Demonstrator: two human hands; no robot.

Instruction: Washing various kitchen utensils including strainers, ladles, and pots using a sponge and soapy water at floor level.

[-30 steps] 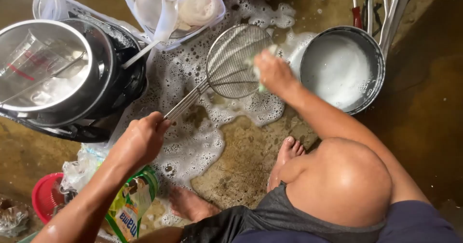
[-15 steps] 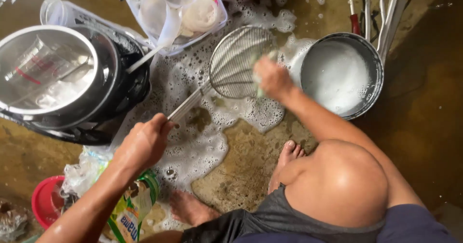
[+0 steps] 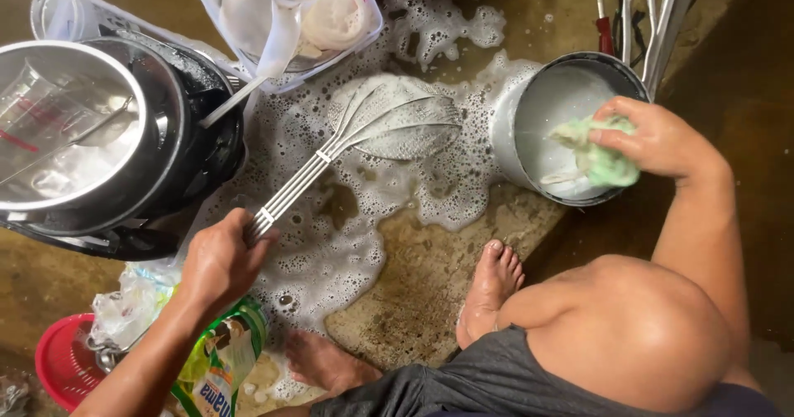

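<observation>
Item one: the wire skimmer. We are gripping its long wire handle with our left hand, fingers closed around the handle's end, while its round mesh bowl is lying tilted over the soapy foam on the wet concrete floor.

Item two: the green sponge. We are pinching it in our right hand, fingers curled shut on it, over the rim of the round metal basin, which is sitting just to the right of the skimmer's bowl and holding milky water.

Item three: a stack of steel pots, standing to the left of the skimmer and close against its handle, crowding that side.

Item four: a clear plastic tub of cups and containers, sitting beyond the skimmer's bowl; a pale utensil handle is sticking out of it towards the pots.

Item five: metal utensils, lying beyond the basin, touching its far rim.

Item six: a green detergent pouch, resting under our left forearm, with a red strainer and crumpled plastic further left of it.

Item seven: our bare feet, planted nearer us than the skimmer, at the foam's edge.
</observation>
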